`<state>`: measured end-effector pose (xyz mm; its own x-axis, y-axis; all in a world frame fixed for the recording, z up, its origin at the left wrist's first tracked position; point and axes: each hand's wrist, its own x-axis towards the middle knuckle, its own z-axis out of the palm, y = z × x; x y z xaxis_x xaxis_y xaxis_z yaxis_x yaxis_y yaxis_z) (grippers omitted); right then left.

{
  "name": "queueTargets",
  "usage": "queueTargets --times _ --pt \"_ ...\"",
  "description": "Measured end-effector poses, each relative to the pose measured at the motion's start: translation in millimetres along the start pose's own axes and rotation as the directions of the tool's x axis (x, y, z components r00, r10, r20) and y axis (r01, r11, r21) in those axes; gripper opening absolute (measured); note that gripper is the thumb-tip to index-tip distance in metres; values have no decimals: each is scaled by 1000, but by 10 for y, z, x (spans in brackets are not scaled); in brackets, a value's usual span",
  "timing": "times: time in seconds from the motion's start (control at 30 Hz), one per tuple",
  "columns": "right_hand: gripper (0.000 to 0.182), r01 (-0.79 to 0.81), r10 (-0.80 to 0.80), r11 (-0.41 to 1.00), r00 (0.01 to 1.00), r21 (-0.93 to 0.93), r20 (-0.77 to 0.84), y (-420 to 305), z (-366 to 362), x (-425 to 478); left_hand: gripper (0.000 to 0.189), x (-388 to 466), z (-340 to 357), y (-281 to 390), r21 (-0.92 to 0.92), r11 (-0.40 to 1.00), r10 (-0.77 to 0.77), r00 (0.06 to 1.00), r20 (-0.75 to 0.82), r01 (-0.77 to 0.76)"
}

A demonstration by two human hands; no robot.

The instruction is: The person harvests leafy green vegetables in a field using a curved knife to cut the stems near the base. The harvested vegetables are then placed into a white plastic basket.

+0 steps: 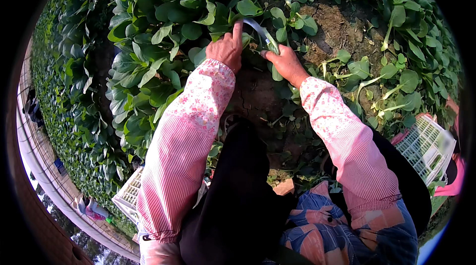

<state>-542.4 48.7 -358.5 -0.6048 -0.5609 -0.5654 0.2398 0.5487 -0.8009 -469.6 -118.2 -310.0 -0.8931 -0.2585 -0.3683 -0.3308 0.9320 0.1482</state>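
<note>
My right hand (pixel 285 63) grips the green handle of a sickle (pixel 274 46). From the fist, its curved metal blade (pixel 256 26) bends up and left toward the base of the leafy greens (pixel 193 13), which look like bok choy. My left hand (pixel 227 50) is at the edge of these plants, its index finger stretched out beside the blade's far end. Leaves and the back of the hand hide its other fingertips, so I cannot tell whether it grasps a stem. Between the two hands a pale green stalk (pixel 245 39) shows just under the blade.
Loose cut greens (pixel 386 82) lie on the brown soil (pixel 327 23) to the right. A white plastic crate (pixel 425 147) stands at right beside a person in pink (pixel 452 179); another crate (pixel 130 194) is behind my left arm. Dense crop rows (pixel 70 79) run along the left.
</note>
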Motion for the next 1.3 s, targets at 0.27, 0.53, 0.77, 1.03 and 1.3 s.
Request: queueTargets --times 0.27,0.53,0.77,1.03,1.3 --pt "39 -19 21 966 1000 -258 6 -64 173 310 55 278 -28 -321 108 970 -228 969 91 218" --pt "36 -55 74 952 996 -302 52 -73 19 -3 40 -56 219 -323 -129 977 -178 981 -79 167" --pt "36 -82 10 882 988 464 157 22 25 -361 48 -719 150 -10 -634 773 111 986 124 -8" --pt "22 -154 105 885 985 439 134 -9 13 -268 69 -726 28 163 -599 796 -71 969 -236 -88" --pt "23 64 -88 908 995 414 40 -430 149 256 47 -167 -68 -210 -397 913 10 976 -216 -97"
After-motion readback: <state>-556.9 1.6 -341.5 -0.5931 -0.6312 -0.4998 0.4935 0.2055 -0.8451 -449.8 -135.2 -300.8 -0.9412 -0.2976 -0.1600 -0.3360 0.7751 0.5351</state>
